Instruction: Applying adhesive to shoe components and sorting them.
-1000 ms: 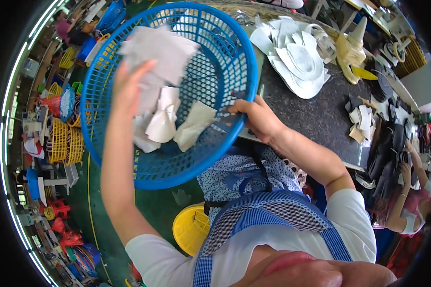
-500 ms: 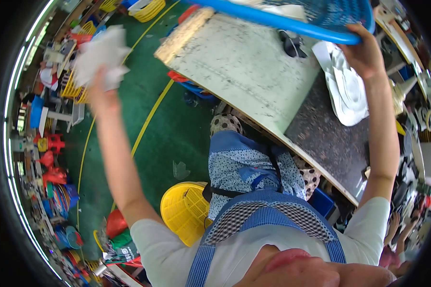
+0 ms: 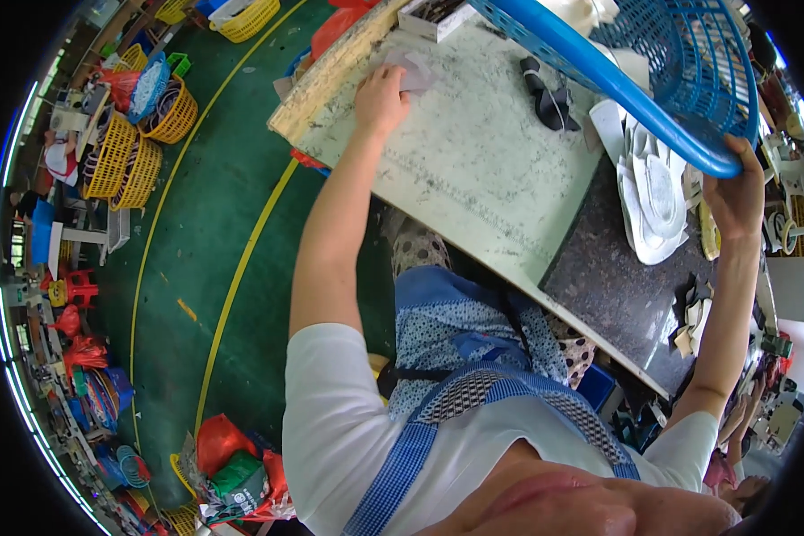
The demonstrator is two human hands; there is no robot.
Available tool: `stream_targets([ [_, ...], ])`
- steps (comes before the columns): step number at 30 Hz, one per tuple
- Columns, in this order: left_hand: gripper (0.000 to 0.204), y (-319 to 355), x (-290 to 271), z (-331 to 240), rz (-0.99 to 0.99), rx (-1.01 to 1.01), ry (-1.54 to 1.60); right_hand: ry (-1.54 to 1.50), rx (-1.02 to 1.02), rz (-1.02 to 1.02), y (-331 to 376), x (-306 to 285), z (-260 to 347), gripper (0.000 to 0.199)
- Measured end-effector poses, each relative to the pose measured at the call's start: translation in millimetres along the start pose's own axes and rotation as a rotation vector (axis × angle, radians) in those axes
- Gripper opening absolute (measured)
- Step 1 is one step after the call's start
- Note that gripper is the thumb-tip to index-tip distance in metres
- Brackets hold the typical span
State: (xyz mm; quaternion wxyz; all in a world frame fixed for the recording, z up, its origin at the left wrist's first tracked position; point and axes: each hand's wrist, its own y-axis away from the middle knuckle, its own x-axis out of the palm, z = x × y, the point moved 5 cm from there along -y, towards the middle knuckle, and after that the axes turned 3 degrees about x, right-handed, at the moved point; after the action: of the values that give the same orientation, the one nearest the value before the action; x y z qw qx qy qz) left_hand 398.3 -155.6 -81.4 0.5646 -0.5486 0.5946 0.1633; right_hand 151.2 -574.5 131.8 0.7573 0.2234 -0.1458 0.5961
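Note:
My left hand is over the far left of the pale worktable. Its fingers are bent against a thin grey piece, partly covered by the hand. My right hand grips the near rim of a blue plastic basket, which is tilted over the table's right side. White, sole-shaped flat pieces lie in a pile below the basket's rim. Left of the pile rest dark strap-like pieces. Pale material shows inside or behind the basket; I cannot tell which.
A raised wooden strip edges the table's left end, with a shallow box beyond it. A dark speckled board covers the near right, bearing small scraps. Yellow baskets stand across the green floor.
My left hand has swung right from above the floor to the table; the white stack it held no longer shows in it. The blue basket has tilted and shifted right with my right hand.

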Motion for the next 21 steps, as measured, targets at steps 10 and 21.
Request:
stream_targets([
  [10, 0.065, 98, -112, 41, -0.255, -0.370, 1.187, -0.120, 0.148, 0.139, -22, 87, -110, 0.016],
  [21, 0.060, 183, -197, 32, -0.542, -0.603, 1.456, -0.116, 0.296, -0.038, 43, 160, -284, 0.027],
])
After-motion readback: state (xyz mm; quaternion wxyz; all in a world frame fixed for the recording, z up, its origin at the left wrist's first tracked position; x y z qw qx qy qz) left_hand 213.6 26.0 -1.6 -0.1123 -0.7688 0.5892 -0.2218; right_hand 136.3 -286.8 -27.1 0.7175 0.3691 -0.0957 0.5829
